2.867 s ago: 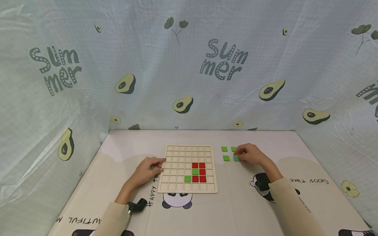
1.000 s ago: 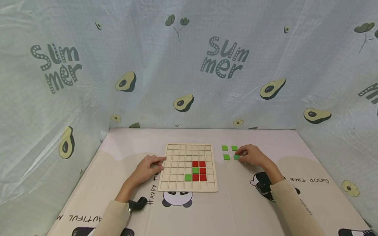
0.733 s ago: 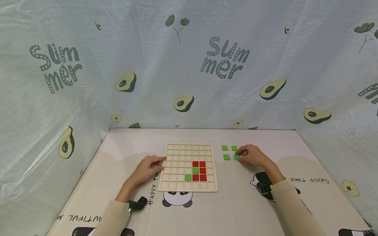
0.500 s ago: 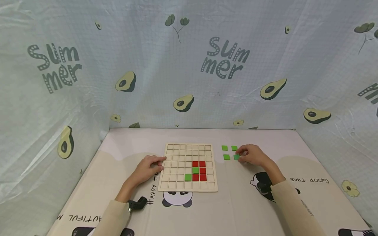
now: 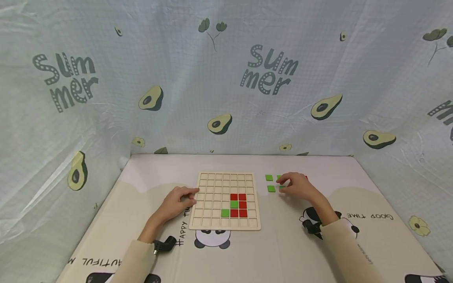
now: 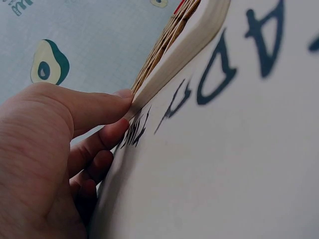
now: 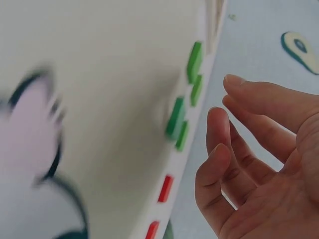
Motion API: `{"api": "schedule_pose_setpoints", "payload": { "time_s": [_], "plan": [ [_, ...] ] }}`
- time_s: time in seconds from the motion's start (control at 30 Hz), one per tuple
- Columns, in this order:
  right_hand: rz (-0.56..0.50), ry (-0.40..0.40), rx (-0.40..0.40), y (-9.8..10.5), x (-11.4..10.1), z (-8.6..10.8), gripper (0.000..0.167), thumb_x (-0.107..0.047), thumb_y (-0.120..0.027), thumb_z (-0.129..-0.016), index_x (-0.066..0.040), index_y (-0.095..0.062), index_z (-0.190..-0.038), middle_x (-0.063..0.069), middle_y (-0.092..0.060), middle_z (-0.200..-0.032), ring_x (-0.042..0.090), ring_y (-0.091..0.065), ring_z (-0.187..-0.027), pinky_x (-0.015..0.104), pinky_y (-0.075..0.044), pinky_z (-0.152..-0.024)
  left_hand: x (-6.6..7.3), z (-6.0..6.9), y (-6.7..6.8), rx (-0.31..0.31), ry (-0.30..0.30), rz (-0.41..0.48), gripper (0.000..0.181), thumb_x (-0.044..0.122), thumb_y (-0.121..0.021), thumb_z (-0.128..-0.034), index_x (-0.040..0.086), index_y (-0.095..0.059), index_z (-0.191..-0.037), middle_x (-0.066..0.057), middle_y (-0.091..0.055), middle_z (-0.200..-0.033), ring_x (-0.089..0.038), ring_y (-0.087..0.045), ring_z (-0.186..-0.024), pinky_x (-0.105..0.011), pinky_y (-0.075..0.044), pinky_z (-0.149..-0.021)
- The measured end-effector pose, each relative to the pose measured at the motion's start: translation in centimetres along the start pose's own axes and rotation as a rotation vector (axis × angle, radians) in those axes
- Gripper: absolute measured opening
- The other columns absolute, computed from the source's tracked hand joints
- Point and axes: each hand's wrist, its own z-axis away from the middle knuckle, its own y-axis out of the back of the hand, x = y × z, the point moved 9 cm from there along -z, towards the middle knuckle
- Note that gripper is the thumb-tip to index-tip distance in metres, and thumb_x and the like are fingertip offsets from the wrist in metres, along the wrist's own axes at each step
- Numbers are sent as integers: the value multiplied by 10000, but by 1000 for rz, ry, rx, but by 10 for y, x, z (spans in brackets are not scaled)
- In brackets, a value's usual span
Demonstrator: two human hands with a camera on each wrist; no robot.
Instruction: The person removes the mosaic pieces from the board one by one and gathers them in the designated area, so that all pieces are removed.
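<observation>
A pale wooden grid board [image 5: 212,196] lies mid-table, with several red tiles [image 5: 242,213] and two green tiles [image 5: 234,204] in its cells. My left hand [image 5: 175,204] touches the board's left edge with forefinger and thumb; in the left wrist view, fingertips meet the board's side. To the right of the board, my right hand [image 5: 296,185] hovers over a small group of loose green tiles [image 5: 271,188], partly covering two of them. The right wrist view shows that hand [image 7: 269,159] with thumb and fingers apart, nothing between them, beside the green tiles [image 7: 175,119].
Loose red tiles [image 7: 166,188] lie past the green ones; in the head view a red bit [image 5: 306,177] peeks out behind the right hand. A printed cloth [image 5: 276,251] covers the table. Curtains [image 5: 177,78] with avocado prints enclose the back and sides.
My right hand has shifted slightly left over the green tiles, with its fingers now more spread. A bit of red now shows behind it. My left hand stays at the board's edge.
</observation>
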Motion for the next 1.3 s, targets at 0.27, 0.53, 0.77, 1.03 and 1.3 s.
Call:
{"api": "schedule_pose_setpoints", "payload": {
  "time_s": [0.27, 0.53, 0.77, 1.03, 1.3],
  "plan": [
    [-74, 4, -7, -14, -29, -3, 258, -146, -761, -908, -31, -751, -1139, 121, -733, -1076, 173, -584, -770, 309, -489, -686, 0, 0, 0, 3, 3, 1, 412, 155, -751, -926, 68, -705, -1326, 86, -647, -888, -158, -514, -940, -359, -387, -909],
    [-99, 75, -48, -39, -69, -9, 264, -187, -779, -906, -58, -758, -1136, 70, -724, -1042, 138, -570, -732, 266, -497, -661, 1, 1, 0, 4, 4, -7, 412, 164, -751, -928, 69, -705, -1327, 90, -643, -891, -156, -506, -938, -349, -386, -899],
    [-125, 135, -82, -60, -95, -16, 277, -190, -776, -910, -70, -760, -1158, 56, -730, -1045, 116, -574, -754, 237, -493, -667, 0, 0, 0, 3, 12, -11, 415, 172, -750, -930, 81, -704, -1332, 95, -642, -897, -155, -504, -941, -344, -388, -896],
    [-138, 190, -114, -77, -121, -22, 277, -185, -784, -909, -65, -760, -1157, 43, -734, -1039, 120, -580, -758, 237, -499, -694, 2, 0, 1, 12, 4, -10, 410, 167, -745, -932, 71, -705, -1329, 87, -637, -890, -153, -508, -937, -343, -382, -889],
    [-131, 194, -140, -97, -135, -28, 245, -163, -784, -903, -85, -769, -1135, 28, -737, -1034, 96, -569, -735, 227, -499, -673, 3, 0, 1, 24, 3, -11, 408, 160, -745, -925, 64, -709, -1320, 75, -649, -890, -149, -514, -925, -326, -379, -881]
  ]
}}
